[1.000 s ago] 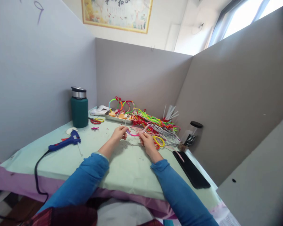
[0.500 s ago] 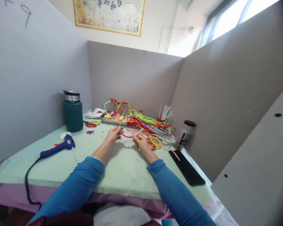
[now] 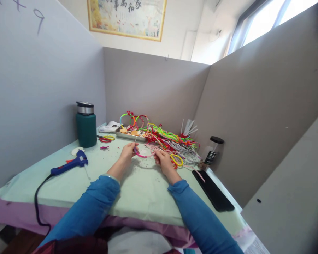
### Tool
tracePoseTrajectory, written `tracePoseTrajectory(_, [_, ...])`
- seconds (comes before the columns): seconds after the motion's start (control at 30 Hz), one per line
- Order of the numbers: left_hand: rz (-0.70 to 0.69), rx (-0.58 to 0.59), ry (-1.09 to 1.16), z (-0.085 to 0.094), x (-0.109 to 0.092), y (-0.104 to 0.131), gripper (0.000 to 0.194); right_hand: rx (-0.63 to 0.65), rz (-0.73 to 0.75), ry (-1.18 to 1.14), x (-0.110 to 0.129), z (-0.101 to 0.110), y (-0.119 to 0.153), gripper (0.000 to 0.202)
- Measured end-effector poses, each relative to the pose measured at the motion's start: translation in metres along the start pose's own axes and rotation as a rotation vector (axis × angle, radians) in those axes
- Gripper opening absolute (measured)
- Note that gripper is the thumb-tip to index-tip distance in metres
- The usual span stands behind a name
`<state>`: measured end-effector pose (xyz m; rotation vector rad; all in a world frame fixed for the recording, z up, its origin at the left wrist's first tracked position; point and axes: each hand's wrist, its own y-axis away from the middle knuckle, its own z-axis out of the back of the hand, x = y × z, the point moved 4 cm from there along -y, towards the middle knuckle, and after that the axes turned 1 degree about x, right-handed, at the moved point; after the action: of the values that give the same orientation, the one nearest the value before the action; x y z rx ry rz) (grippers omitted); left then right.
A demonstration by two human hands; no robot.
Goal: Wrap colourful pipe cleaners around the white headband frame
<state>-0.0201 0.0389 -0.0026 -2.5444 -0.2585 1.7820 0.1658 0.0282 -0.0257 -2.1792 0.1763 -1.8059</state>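
Observation:
Between my two hands hangs a pink and purple pipe cleaner (image 3: 142,156), bowed downward above the table. My left hand (image 3: 128,151) is closed on its purple end, where a pale tip sticks up past the fingers. At the lighter pink end, my right hand (image 3: 161,159) pinches it with thumb and fingers. Just behind the right hand lies a large heap of coloured pipe cleaners (image 3: 172,139), red, green, silver and pink. Yellow-handled scissors (image 3: 177,159) rest right beside that hand.
A blue glue gun (image 3: 70,165) with a cord lies at left, near a green bottle (image 3: 86,125) and red-yellow scissors (image 3: 106,139). Behind stands a metal tray (image 3: 132,137) with wooden discs and colourful rings (image 3: 127,120). A black phone (image 3: 213,190) and a jar (image 3: 213,150) sit at right.
My right hand has moved slightly to the right along the pipe cleaner, away from my left hand, and more light pink length shows between them. The whole view has shifted a little.

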Motion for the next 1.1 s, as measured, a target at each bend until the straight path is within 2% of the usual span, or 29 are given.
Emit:
tracePoseTrajectory(0.07, [0.023, 0.013, 0.052, -0.001, 0.000, 0.000, 0.016, 0.059, 0.019, 0.035, 0.001, -0.004, 0.002, 0.040])
tracePoseTrajectory(0.13, [0.030, 0.028, 0.087, -0.001, -0.001, 0.000, 0.012, 0.065, 0.024, 0.022, 0.004, -0.004, 0.002, 0.046])
tracePoseTrajectory(0.27, [0.034, 0.033, 0.077, 0.001, -0.003, -0.001, 0.011, -0.116, -0.003, -0.072, 0.007, 0.008, -0.002, 0.060])
tracePoseTrajectory(0.37, [0.070, 0.123, -0.030, -0.004, -0.001, 0.001, 0.014, -0.182, -0.068, -0.084, 0.006, 0.015, -0.005, 0.061])
tracePoseTrajectory(0.5, [0.110, 0.249, -0.256, -0.014, 0.002, 0.008, 0.016, -0.045, -0.058, 0.020, 0.003, 0.006, -0.004, 0.055])
tracePoseTrajectory(0.6, [0.123, 0.285, -0.304, -0.018, 0.003, 0.012, 0.019, 0.062, -0.010, 0.111, 0.001, -0.003, 0.000, 0.046])
tracePoseTrajectory(0.8, [0.135, 0.292, -0.185, -0.019, 0.004, 0.014, 0.030, 0.021, -0.025, 0.110, 0.000, -0.003, 0.002, 0.044])
tracePoseTrajectory(1.1, [0.021, 0.154, -0.203, -0.017, -0.002, 0.012, 0.014, -0.029, -0.017, 0.048, 0.001, -0.002, 0.001, 0.047])
